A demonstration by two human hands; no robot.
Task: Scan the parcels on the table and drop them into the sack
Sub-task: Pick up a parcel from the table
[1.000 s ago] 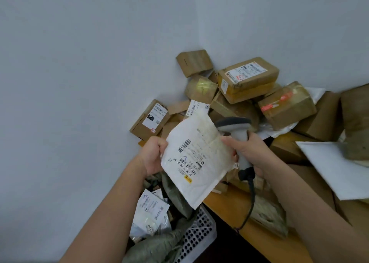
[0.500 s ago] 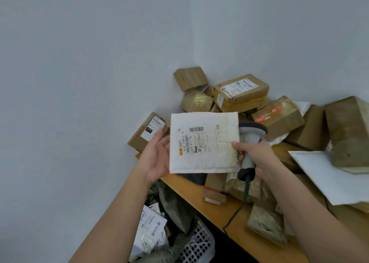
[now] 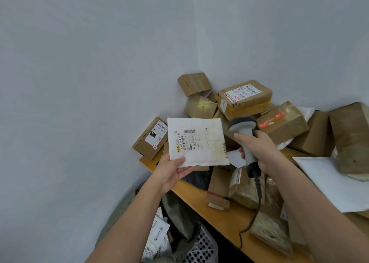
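Hiding behind held mailer [image 3: 196,142]: parcels; label print illegible.

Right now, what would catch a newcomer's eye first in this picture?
Centre frame, the left hand holds up a white padded mailer, printed label facing the camera. Beside it the right hand grips a grey handheld barcode scanner. Behind them, brown cardboard parcels pile in the corner on the wooden table.

1. The white mailer [image 3: 196,142] is showing a label with barcodes and the digits "5020 1098 69 69"; its smaller print is staying too fine to read.
2. The brown box [image 3: 150,139] to its left is bearing "010" on a black patch.
3. The taped box [image 3: 244,97] behind is carrying a side sticker reading "3003".
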